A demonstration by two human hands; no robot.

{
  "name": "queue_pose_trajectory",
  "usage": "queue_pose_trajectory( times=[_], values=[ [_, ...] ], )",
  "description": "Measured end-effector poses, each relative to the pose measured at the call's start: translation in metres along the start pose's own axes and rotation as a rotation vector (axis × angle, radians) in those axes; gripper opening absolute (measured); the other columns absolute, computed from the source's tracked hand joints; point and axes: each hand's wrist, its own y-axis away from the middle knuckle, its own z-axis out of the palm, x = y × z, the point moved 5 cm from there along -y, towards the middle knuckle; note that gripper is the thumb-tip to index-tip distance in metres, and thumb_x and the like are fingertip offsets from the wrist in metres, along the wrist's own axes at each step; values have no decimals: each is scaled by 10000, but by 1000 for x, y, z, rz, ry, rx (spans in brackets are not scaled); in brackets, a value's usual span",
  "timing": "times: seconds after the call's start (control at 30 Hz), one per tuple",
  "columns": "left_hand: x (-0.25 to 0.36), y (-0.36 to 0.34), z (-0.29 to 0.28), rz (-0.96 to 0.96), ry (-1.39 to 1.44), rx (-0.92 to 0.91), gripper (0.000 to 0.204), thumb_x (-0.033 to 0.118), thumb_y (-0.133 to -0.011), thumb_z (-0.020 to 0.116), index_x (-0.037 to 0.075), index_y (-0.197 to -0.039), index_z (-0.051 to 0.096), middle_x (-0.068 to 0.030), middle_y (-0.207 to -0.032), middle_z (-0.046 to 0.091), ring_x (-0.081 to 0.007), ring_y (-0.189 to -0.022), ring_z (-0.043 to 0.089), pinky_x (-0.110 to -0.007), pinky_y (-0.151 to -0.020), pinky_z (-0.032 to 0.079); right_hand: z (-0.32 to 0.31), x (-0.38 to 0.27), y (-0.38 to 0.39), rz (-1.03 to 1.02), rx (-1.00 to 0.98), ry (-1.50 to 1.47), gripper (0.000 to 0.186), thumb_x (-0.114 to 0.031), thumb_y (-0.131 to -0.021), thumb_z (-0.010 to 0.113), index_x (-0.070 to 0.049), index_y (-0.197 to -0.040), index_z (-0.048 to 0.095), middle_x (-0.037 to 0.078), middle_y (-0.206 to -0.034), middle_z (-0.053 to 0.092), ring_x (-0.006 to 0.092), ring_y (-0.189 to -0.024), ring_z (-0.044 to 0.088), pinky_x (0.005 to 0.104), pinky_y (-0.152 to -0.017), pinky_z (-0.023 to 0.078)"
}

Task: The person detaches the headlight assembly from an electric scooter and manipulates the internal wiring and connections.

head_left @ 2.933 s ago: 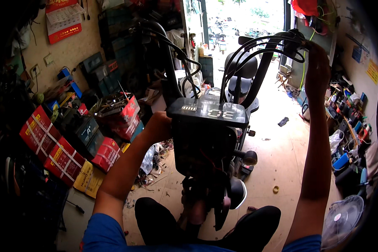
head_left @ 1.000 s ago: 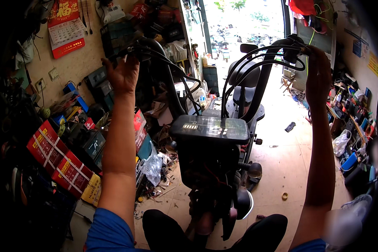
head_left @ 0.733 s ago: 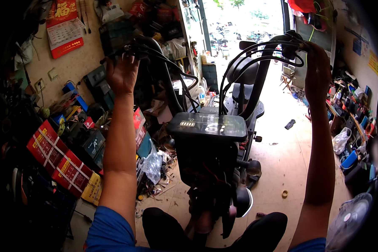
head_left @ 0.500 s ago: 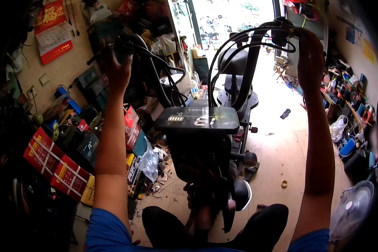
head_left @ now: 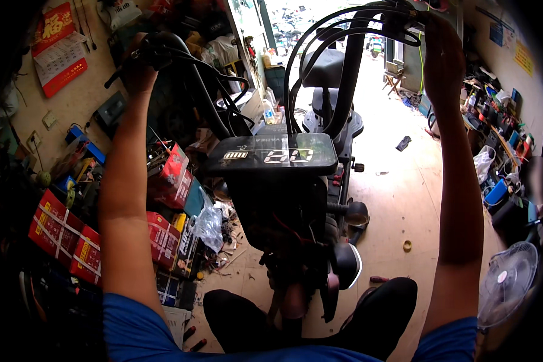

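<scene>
An electric scooter with its front toward me stands between my raised arms. Its black display panel (head_left: 271, 154) is lit, with a battery symbol and digits. On the left, my left hand (head_left: 140, 69) is closed around the end of the handlebar (head_left: 190, 72), beside a black brake lever (head_left: 111, 79). My right hand (head_left: 445, 63) is closed at the other handlebar end, in shadow, its fingers partly hidden. Black cables (head_left: 320, 42) loop from the right lever mount (head_left: 398, 21) down behind the panel. Below it, the front column (head_left: 277, 211) is dark, with a thin red wire showing.
Red strapped boxes (head_left: 57, 223) and a clear plastic bag (head_left: 208, 226) crowd the left. Rightward stand a fan (head_left: 507, 280) and cluttered shelves (head_left: 501, 145). A tape roll (head_left: 407, 245) and a red-handled screwdriver (head_left: 379, 279) lie on the floor. Behind the scooter is a bright doorway.
My left hand has closed around the handlebar end from a looser, more open pose. The view has shifted, so the scooter sits slightly higher and further left. The panel's digits look brighter and fuller.
</scene>
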Motion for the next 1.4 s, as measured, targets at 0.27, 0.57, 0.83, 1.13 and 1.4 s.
queue_pose_trajectory(
  times=[0.27, 0.57, 0.83, 1.13, 1.4],
  values=[
    [2, -13, -11, -32, 434, -197, 173, 88, -885, 746, 72, -1042, 674, -75, -942, 738, -208, -850, 736, -332, -725, 571, 1, 11, 3, -18, 8, -60, 358, -306, -1100, 567, -43, -1314, 681, 138, -1257, 718, 233, -1181, 683, 342, -1045, 489],
    [5, -13, -12, -1, 464, -134, 201, 74, -877, 766, 65, -1063, 689, -51, -953, 738, -177, -905, 728, -297, -832, 582, -3, -9, -1, -64, 50, 59, 281, -276, -1074, 594, -59, -1198, 721, 134, -1173, 735, 304, -1147, 677, 394, -1020, 494],
    [-48, 14, 23, 3, 228, -209, 384, 38, -892, 742, 20, -1271, 677, -105, -1112, 768, -192, -1039, 729, -336, -946, 563, -7, -8, -2, -73, 0, 49, 327, -273, -1103, 537, -39, -1288, 672, 144, -1244, 696, 285, -1190, 660, 385, -1045, 479],
    [-101, 16, 26, 86, 331, -271, 482, 55, -887, 736, 0, -1356, 638, -101, -1198, 762, -173, -1092, 733, -303, -989, 557, -5, -35, -9, -30, 13, -3, 257, -207, -1100, 558, -4, -1166, 701, 158, -1122, 718, 279, -1076, 680, 360, -935, 509],
    [-118, 21, 30, -149, 561, -171, 319, 143, -866, 787, 40, -1166, 752, -92, -1052, 794, -210, -1026, 754, -349, -945, 570, 0, -18, -2, -122, 120, -46, 264, -212, -1105, 555, 0, -1164, 701, 147, -1135, 708, 257, -1079, 669, 345, -942, 500]
  ],
)
